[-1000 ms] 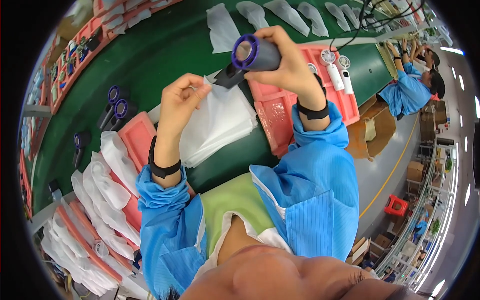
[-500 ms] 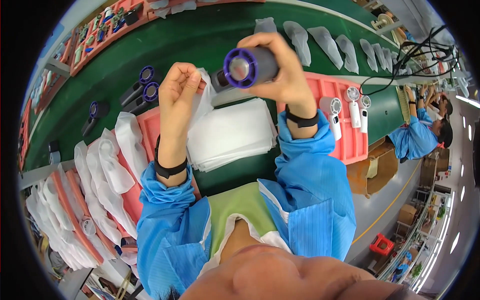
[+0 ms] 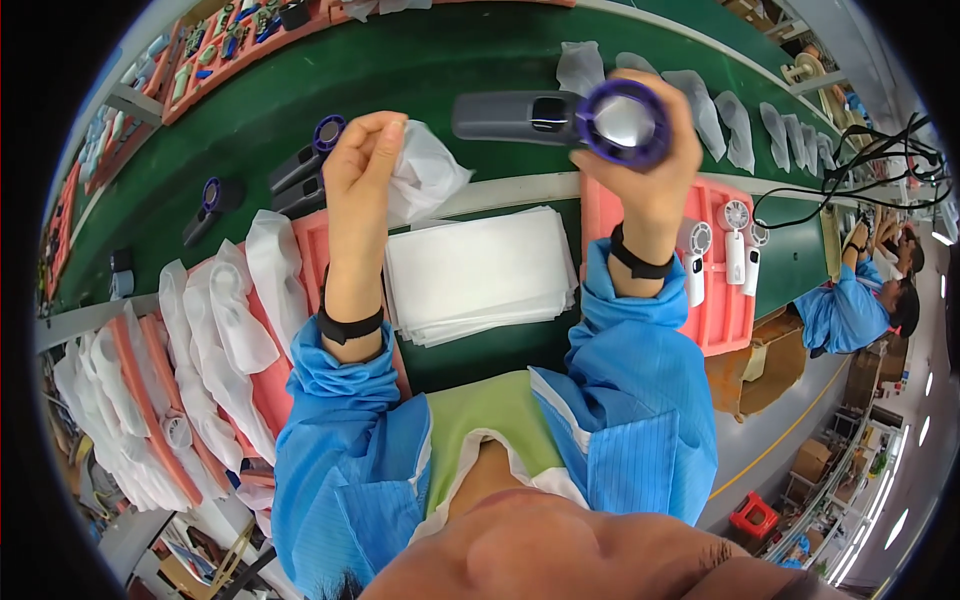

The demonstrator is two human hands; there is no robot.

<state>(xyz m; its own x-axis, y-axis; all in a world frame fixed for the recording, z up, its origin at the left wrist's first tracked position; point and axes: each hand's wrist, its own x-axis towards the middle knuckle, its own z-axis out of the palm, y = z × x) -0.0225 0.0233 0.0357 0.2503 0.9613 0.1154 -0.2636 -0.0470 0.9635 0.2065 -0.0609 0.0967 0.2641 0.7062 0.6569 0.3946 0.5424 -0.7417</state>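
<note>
Head view, item by item.

Right hand [image 3: 652,178]: mine, black band at the wrist, fingers curled firmly round the head of one dark grey handheld fan [image 3: 565,120]. Fan is raised over the green table [image 3: 450,60], its purple-ringed end facing up at me, its handle pointing to my left.

Left hand [image 3: 362,165]: mine, black band likewise, thumb and fingertips pressed together, pinching one thin white bag [image 3: 428,172]. Bag hangs loose and crumpled to the right of my fingers, near the tip of the fan's handle, the two apart.

Stack of flat white sheets [image 3: 485,268]: one, edges uneven, lying on the table between my forearms.

Right pink tray [image 3: 603,207]: one, beside my right forearm; in it, white fans [image 3: 735,255].

Left pink tray [image 3: 312,243]: one, beside my left forearm, bearing bagged items [image 3: 272,268] in translucent white.

Dark fans: a pair [image 3: 297,175] just beyond my left hand; a single one [image 3: 210,207] farther left.

Row of bagged pieces [image 3: 736,130]: along the table, beyond my right hand.

Black cables [image 3: 880,170]: one tangle, far right.

Co-worker [image 3: 840,312]: one, blue sleeves, at the right.

Cardboard box [image 3: 737,385]: one, open, below the table's right edge.

Red stool [image 3: 754,515]: one, lower right.
</note>
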